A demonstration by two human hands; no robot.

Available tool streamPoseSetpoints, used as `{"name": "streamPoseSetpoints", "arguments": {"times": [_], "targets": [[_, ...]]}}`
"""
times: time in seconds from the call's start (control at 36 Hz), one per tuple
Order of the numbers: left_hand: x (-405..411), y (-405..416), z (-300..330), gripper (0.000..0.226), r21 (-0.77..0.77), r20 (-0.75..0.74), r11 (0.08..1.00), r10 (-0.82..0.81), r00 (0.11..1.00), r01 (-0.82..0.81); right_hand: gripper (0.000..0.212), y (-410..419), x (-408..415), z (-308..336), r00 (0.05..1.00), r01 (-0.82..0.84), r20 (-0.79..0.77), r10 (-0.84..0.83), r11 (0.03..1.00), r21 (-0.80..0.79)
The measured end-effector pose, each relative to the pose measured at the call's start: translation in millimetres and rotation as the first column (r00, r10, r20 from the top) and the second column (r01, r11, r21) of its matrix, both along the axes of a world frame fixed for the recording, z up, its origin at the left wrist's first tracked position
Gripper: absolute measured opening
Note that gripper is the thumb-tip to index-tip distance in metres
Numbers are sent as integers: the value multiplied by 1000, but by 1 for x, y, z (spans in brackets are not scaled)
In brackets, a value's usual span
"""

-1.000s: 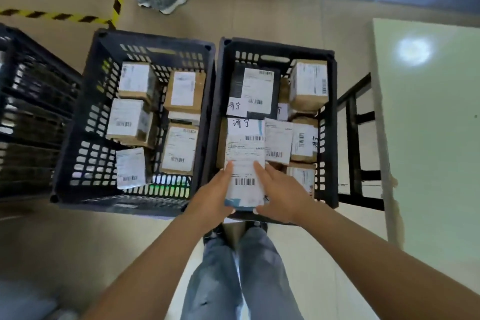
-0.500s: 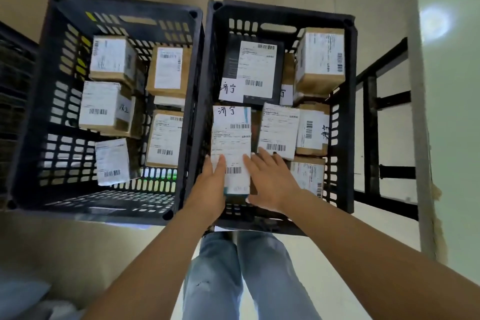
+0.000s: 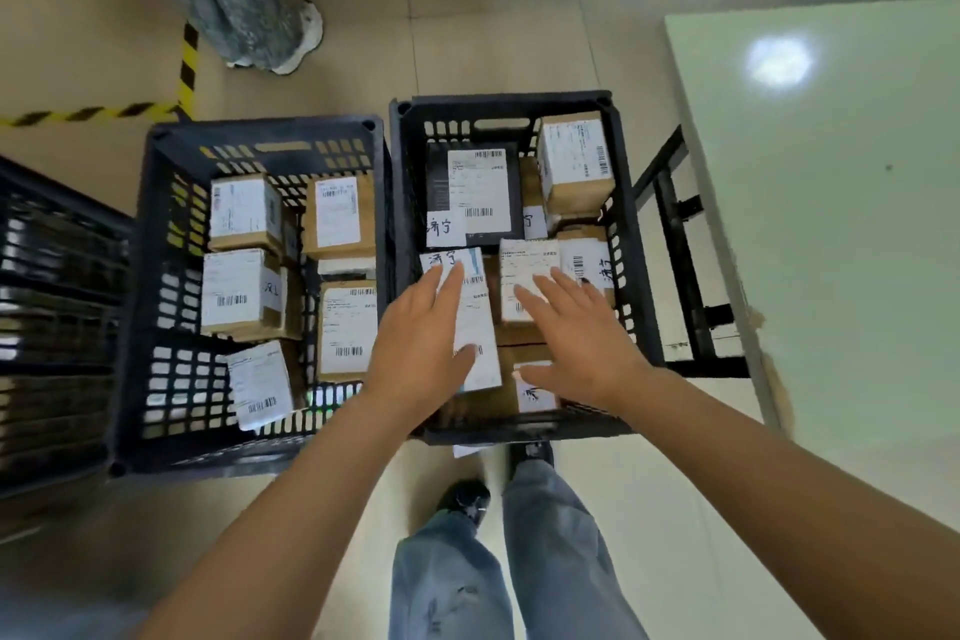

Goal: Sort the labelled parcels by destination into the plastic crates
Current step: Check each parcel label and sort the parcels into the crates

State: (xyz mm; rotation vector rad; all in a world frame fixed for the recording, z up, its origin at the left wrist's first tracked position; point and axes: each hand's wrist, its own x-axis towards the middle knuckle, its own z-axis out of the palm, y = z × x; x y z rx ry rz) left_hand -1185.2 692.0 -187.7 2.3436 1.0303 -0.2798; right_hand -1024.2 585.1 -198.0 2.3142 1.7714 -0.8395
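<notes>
Two black plastic crates stand side by side on the floor, their rims touching; the left crate (image 3: 130, 307) holds brown boxes with bare floor showing between them, while the right crate (image 3: 636, 244) is packed nearly wall to wall. Over the right crate the left hand (image 3: 421, 348) lies flat with fingers spread on a long white parcel (image 3: 475, 322) that rests near the front wall, and the right hand (image 3: 576, 338) hovers open and spread just beside it. A pale green counter (image 3: 841, 224) stands to the right, near this crate.
</notes>
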Motion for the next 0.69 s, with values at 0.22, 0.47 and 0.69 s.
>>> {"name": "streamPoseSetpoints", "arguments": {"times": [0.22, 0.47, 0.69], "targets": [[17, 10, 158, 76, 181, 145, 948, -290, 946, 263, 85, -26, 12, 148, 968, 198, 87, -234, 932, 302], [67, -19, 300, 68, 427, 321, 819, -533, 783, 383, 77, -96, 24, 311, 882, 248, 201, -426, 782, 572], [125, -100, 386, 60, 594, 381, 652, -744, 549, 472, 77, -195, 38, 404, 783, 255, 256, -566, 668, 699]]}}
